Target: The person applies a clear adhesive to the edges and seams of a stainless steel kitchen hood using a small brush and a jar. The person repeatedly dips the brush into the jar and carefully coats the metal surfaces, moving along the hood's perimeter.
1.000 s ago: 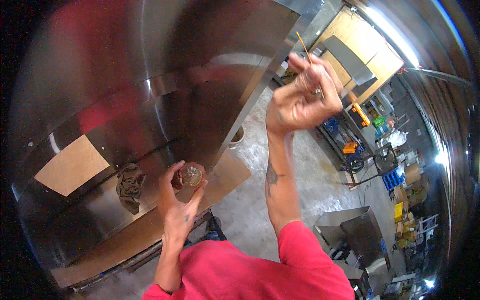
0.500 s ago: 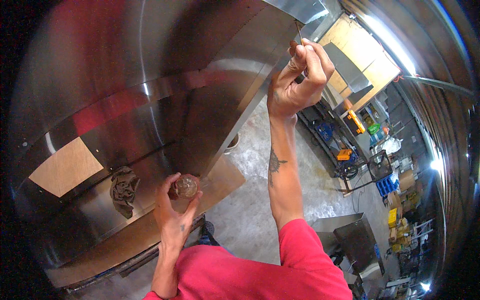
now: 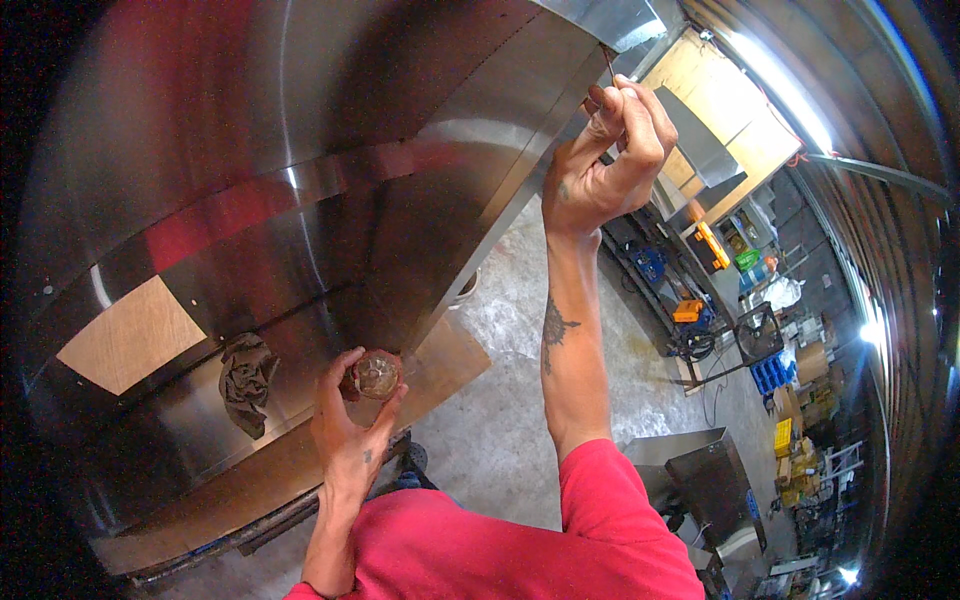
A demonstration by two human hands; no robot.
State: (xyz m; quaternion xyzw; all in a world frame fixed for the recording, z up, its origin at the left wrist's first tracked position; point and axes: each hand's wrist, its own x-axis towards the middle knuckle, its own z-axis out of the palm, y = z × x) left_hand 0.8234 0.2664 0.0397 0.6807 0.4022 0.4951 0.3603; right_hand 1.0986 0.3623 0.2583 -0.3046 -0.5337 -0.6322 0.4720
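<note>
"What's changed?"
"The right hand (image 3: 608,165) has risen, pinching a thin stick (image 3: 609,66) near the metal surface's (image 3: 440,235) upper-right corner; work seems centred there."
"The clear jar (image 3: 378,374)?"
"In the left hand's (image 3: 342,415) grasp, near the lower-right corner."

The upper right of the frame is lit by a glaring tube light (image 3: 784,85). White streaks are reflected by the dim metal surface (image 3: 430,215) at upper left. Straight edges are bent, and the corners are blackened.
</note>
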